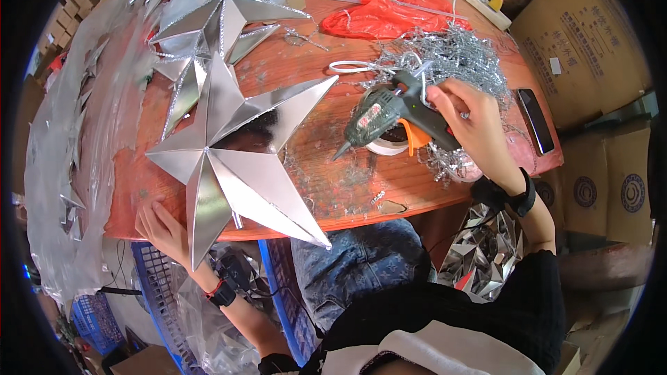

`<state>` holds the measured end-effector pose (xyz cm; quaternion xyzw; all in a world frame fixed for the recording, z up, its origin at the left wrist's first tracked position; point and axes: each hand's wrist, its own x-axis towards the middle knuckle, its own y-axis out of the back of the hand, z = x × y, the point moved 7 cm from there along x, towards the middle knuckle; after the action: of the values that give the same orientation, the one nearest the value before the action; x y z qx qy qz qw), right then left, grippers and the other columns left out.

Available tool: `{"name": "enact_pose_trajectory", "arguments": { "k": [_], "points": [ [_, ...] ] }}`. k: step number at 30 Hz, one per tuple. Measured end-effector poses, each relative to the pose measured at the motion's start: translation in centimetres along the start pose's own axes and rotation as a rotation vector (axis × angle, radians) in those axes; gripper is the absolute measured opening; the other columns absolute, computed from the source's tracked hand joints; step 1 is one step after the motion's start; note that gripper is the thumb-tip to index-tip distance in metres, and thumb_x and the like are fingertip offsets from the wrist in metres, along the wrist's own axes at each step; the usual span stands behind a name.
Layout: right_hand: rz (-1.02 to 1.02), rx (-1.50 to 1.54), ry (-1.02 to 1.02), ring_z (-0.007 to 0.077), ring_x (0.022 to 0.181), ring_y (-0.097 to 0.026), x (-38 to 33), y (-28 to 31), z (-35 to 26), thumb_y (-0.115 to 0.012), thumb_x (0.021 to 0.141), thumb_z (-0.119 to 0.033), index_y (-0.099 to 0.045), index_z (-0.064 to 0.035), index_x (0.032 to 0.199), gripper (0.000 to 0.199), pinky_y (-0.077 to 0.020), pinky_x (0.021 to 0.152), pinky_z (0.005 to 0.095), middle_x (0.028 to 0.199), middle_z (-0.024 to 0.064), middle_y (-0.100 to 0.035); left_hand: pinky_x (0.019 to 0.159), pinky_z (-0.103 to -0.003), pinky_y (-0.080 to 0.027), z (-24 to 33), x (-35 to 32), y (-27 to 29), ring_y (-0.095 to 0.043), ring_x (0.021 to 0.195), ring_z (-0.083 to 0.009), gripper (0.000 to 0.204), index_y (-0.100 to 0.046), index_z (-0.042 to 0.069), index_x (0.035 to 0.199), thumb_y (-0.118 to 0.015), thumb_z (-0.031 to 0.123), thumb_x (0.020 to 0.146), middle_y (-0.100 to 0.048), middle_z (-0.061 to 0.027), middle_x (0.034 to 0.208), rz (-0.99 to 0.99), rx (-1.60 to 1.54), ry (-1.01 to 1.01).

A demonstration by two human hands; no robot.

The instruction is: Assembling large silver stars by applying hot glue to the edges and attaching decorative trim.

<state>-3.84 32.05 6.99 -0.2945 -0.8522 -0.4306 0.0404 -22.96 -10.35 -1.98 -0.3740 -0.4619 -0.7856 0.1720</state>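
Note:
A big silver star (240, 146) with folded, mirror-like points lies at the table's near left. My left hand (165, 232) is at the table edge beside its lower left, fingers stretched out, holding nothing visible; the star's lower point hides part of the wrist area. My right hand (465, 111) closes at the rear and handle of a dark green glue gun (372, 121) with an orange trigger. The gun's nozzle tilts down to the left, above the tabletop. Beneath the gun a white ring-shaped roll (386, 146) partly shows.
Another silver star (229, 21) edged with tinsel lies behind. Silver tinsel (451, 59) is heaped beyond the glue gun, near red plastic bags (389, 7). A phone (535, 119) lies at the right edge. A power strip (479, 0), cardboard boxes (583, 48) and a blue basket (156, 292) surround the table.

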Motion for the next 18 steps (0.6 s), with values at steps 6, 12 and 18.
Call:
{"name": "enact_pose_trajectory", "arguments": {
  "k": [6, 12, 18],
  "points": [
    [0.074, -0.362, 0.133, 0.0256, 0.062, -0.059, 1.4, 6.2, 5.1, -0.058, 0.087, -0.016, -0.06, -0.0023, 0.09, 0.014, -0.0468, 0.059, 0.0319, 0.077, 0.0129, -0.06, 0.089, -0.042, -0.037, -0.2, 0.0, -0.2, -0.049, 0.101, -0.0328, 0.026, -0.059, -0.003, 0.097, -0.048, 0.02, 0.091, -0.06, -0.014, 0.099, -0.029, -0.009, 0.039],
    [-0.137, -0.345, 0.098, 0.0248, 0.083, -0.058, 1.2, 6.3, 7.6, -0.061, 0.082, -0.009, -0.059, -0.005, 0.099, 0.018, -0.0462, 0.071, 0.0329, 0.097, 0.0121, -0.058, 0.088, -0.041, -0.039, -0.2, 0.3, 0.2, -0.052, 0.097, -0.0304, 0.025, -0.061, -0.001, 0.099, -0.047, 0.019, 0.092, -0.062, -0.011, 0.102, -0.083, -0.022, 0.056],
    [-0.142, -0.412, 0.117, 0.021, 0.086, -0.057, 1.3, 5.9, 8.7, -0.063, 0.08, -0.007, -0.059, -0.0041, 0.099, 0.02, -0.0465, 0.074, 0.0321, 0.098, 0.0086, -0.058, 0.085, -0.037, -0.039, 1.5, -0.1, 3.0, -0.054, 0.092, -0.0267, 0.021, -0.057, -0.001, 0.096, -0.043, 0.015, 0.094, -0.059, -0.0121, 0.093, 0.022, -0.175, 0.142]
  ]
}}
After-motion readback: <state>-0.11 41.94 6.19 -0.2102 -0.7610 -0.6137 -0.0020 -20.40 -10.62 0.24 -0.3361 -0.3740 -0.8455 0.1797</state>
